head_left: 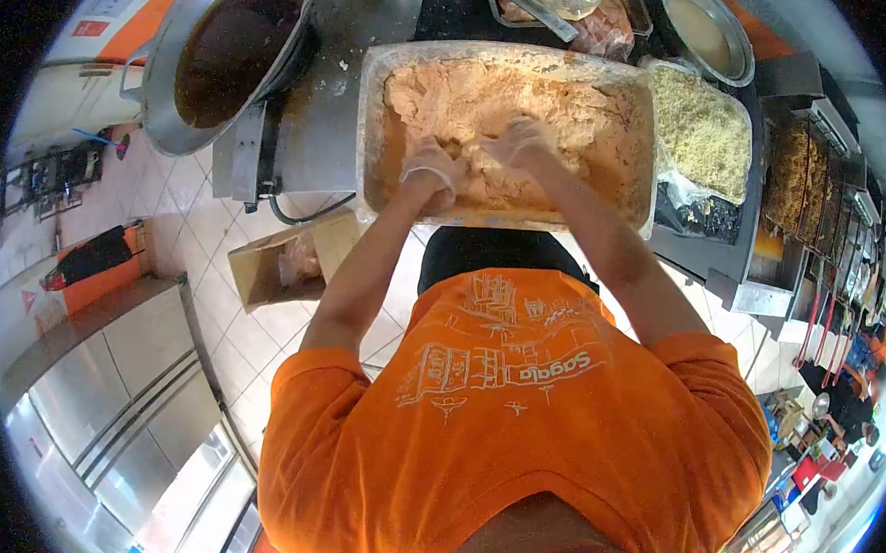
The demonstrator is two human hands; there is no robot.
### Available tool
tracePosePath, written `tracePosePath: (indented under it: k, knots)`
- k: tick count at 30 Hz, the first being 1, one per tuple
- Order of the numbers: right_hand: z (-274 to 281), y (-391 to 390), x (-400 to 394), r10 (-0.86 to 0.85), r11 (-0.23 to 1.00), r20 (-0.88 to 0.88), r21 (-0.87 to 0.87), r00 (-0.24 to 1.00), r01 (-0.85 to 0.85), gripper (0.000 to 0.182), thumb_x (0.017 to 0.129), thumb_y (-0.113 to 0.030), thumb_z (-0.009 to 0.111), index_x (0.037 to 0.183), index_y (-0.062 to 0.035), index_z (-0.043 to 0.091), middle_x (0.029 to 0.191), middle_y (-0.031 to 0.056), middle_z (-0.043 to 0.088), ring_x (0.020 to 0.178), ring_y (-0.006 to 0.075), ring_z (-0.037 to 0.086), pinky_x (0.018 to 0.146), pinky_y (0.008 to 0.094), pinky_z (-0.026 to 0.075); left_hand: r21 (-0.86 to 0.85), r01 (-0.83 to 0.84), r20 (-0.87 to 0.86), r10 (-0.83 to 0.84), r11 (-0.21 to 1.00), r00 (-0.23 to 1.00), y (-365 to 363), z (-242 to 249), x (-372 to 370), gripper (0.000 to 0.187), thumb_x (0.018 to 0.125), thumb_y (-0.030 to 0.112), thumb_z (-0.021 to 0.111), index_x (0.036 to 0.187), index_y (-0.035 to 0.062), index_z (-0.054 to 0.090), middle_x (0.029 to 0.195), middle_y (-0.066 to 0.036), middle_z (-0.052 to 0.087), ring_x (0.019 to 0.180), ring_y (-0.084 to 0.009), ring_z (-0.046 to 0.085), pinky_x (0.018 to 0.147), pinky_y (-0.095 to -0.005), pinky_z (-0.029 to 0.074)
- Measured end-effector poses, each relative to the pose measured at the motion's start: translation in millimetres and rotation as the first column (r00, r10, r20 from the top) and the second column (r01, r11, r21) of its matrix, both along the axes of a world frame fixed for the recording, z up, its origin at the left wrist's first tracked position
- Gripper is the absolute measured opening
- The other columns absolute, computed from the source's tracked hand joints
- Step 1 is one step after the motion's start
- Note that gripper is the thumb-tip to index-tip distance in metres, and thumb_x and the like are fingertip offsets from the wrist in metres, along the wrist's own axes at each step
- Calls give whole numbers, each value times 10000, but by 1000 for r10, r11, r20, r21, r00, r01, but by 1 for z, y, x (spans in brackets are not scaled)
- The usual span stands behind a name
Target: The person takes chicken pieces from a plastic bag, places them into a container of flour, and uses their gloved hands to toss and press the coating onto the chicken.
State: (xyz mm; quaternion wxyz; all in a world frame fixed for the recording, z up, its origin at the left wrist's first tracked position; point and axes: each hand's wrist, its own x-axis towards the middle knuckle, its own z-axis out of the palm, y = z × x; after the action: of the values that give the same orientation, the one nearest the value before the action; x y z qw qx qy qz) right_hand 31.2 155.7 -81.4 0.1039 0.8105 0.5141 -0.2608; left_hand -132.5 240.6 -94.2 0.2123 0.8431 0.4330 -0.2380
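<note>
A large rectangular tub (513,55) holds orange-tinted flour breading (592,109), heaped and clumpy toward the far side. Both my hands wear clear plastic gloves and reach down into it. My left hand (435,166) is at the near left of the middle, its fingers sunk in the breading. A little farther in and to the right, my right hand (520,142) bends at the wrist, with its fingertips pressed into the coating and hidden. Whether either hand grips a piece under the flour cannot be seen.
A big metal pan of dark liquid (239,51) stands left. Pale crumbs (701,130) in a plastic bag lie right of the tub. Behind are a tray of raw meat (606,30) and a bowl of pale liquid (706,35). Fryer baskets (798,185) stand right; a cardboard box (289,258) is on the floor.
</note>
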Motion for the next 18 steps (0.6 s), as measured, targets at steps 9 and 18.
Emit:
tracePosePath:
  k: [9, 18]
  knots:
    - [-26, 13, 24, 305, 951, -255, 136, 918, -279, 392, 887, -287, 464, 1260, -187, 526, 1163, 167, 584, 991, 279, 586, 843, 366, 455, -413, 325, 121, -303, 851, 945, 3, -11, 33, 667, 773, 453, 566, 1042, -154, 505, 1200, -317, 485, 1084, -341, 541, 877, -404, 433]
    - [80, -57, 51, -99, 994, -394, 8, 914, 111, 491, 894, -386, 454, 1334, -170, 430, 1195, 136, 554, 1080, 244, 541, 908, 366, 455, -263, 389, 447, -246, 883, 860, 9, -26, 27, 719, 700, 348, 651, 1194, -121, 422, 1145, -281, 543, 1026, -309, 582, 813, -373, 477]
